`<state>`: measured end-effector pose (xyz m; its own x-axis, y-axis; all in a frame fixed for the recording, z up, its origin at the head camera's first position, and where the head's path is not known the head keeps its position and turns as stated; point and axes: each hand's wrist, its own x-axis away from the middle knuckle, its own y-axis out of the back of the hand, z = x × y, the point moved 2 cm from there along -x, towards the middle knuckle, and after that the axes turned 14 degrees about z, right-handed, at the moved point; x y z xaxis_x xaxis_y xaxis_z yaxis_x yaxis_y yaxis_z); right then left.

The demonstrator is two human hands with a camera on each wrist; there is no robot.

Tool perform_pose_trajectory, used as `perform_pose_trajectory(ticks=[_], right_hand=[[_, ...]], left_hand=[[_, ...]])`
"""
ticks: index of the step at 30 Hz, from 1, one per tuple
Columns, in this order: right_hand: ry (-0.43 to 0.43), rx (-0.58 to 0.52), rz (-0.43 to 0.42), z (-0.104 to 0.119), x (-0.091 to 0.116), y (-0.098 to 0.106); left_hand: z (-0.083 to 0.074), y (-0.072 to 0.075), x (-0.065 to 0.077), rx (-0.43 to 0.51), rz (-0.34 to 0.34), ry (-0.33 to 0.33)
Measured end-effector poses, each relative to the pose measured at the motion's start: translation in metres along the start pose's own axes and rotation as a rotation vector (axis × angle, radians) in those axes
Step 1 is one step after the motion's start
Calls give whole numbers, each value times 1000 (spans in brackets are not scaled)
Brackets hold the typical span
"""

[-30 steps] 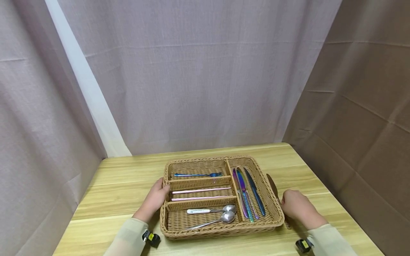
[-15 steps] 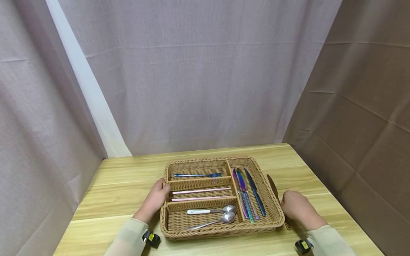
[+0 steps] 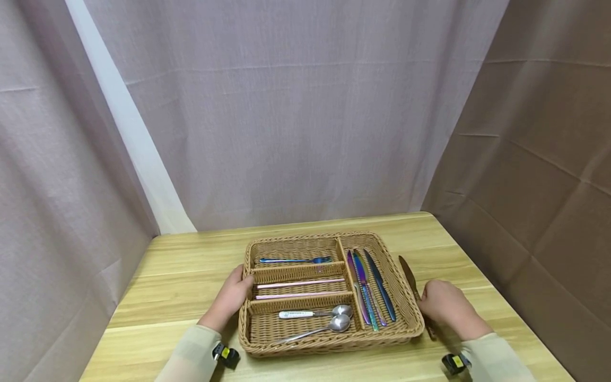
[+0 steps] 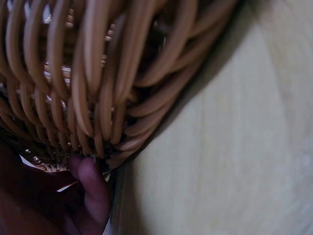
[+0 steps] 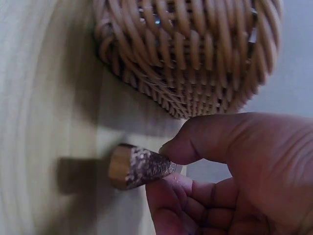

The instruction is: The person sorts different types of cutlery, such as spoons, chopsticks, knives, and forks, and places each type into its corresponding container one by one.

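Observation:
A wicker cutlery basket [image 3: 329,348] with divided compartments sits on the wooden table. My left hand [image 3: 234,293] holds its left side, thumb over the rim; in the left wrist view, fingers [image 4: 93,183] show against the outer weave. Just right of the basket, my right hand [image 3: 446,303] pinches a copper-coloured table knife [image 3: 407,272] between thumb and fingers. Its blade points away from me along the basket's side. The knife's patterned handle [image 5: 146,166] shows end-on in the right wrist view, above the tabletop and its shadow.
Inside the basket, several knives [image 3: 380,286] lie in the right compartment. A blue fork [image 3: 291,260] is at the back left, pink chopsticks [image 3: 299,284] in the middle, two spoons [image 3: 339,323] at the front. Grey curtains [image 3: 305,116] stand behind the table [image 3: 186,265].
My right hand has shifted slightly up and right in the head view, and the copper-coloured knife has moved with it. The left hand and basket stay in place.

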<state>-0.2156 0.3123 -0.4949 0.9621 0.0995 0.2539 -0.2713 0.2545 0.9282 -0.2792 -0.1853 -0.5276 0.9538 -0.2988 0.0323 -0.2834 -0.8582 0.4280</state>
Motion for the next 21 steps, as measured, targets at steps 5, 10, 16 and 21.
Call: perform_pose_trajectory(ticks=[5,10,16,21], right_hand=[[4,-5,-5,0,1,9],[-1,-20,-27,1,2,18],[13,-20,-48,4,6,26],[19,-16,-73,7,6,33]], left_hand=[[2,0,-1,-4,2,2],[2,0,-2,-9,1,-1],[1,0,-1,-2,-3,1],[0,0,0,6,-2,-6]])
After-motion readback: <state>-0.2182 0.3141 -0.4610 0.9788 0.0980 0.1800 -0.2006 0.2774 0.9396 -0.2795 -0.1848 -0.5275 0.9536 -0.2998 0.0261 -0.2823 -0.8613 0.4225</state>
